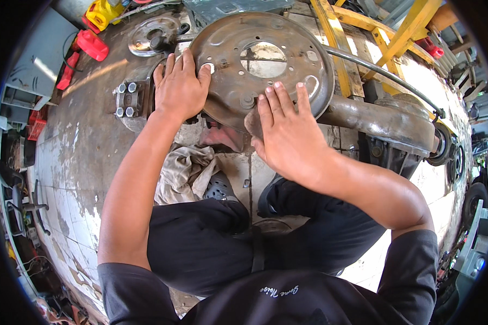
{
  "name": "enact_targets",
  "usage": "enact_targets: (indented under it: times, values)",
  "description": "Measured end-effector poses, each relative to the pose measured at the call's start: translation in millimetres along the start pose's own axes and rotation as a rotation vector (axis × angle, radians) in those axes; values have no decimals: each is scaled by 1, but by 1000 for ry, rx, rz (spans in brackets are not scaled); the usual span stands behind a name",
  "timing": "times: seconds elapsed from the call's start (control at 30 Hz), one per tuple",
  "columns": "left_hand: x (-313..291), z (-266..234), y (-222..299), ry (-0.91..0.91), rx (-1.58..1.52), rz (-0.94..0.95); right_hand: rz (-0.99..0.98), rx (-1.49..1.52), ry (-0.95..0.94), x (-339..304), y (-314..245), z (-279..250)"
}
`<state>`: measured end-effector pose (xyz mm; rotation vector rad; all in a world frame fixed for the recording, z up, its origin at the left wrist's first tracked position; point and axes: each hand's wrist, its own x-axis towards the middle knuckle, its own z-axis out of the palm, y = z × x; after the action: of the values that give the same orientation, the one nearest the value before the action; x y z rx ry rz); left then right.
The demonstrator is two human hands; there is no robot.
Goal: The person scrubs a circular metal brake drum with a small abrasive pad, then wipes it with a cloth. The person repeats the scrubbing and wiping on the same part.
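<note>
A large round brake backing plate (pixel 228 38) of worn brownish metal, with a big centre hole and several small holes, stands tilted in front of me on an axle housing (pixel 363 115). My left hand (pixel 180 89) holds its left rim, thumb on the face and fingers over the edge. My right hand (pixel 290 127) presses its outstretched fingers against the lower face. Under that palm and thumb sits a brownish piece of sandpaper (pixel 252 123), mostly covered. Left of the plate is a metal block with several bolts (pixel 129 100).
A second round plate (pixel 152 35) lies on the floor behind. A yellow frame (pixel 339 49) stands at the back right, with a long rod (pixel 385 70) before it. A crumpled cloth (pixel 184 170) lies by my foot. Red containers (pixel 92 45) are at the far left.
</note>
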<state>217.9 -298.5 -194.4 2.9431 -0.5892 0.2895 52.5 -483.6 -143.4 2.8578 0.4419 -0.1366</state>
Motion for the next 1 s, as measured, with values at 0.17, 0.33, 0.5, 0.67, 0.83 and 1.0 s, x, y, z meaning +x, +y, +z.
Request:
enact_targets:
  times: [0.17, 0.33, 0.5, 0.67, 0.83, 1.0]
  values:
    - [-2, -1, -4, -18, 10, -20, -37, 458, -57, -9, 39, -45]
    - [-1, 2, -2, 0, -16, -16, 69, 339, 246, -8, 75, -51]
    - [0, 1, -1, -4, -27, -15, -183, 167, 198, 1, 61, 7]
    - [-2, 2, -2, -5, -12, -14, -200, 27, 240, 0, 46, 14]
    - [-2, 1, -3, -11, -25, -16, -166, -12, 262, 7, 36, 20]
    - [0, 0, 2, -8, 34, -13, -157, 11, 288, 19, 44, 26]
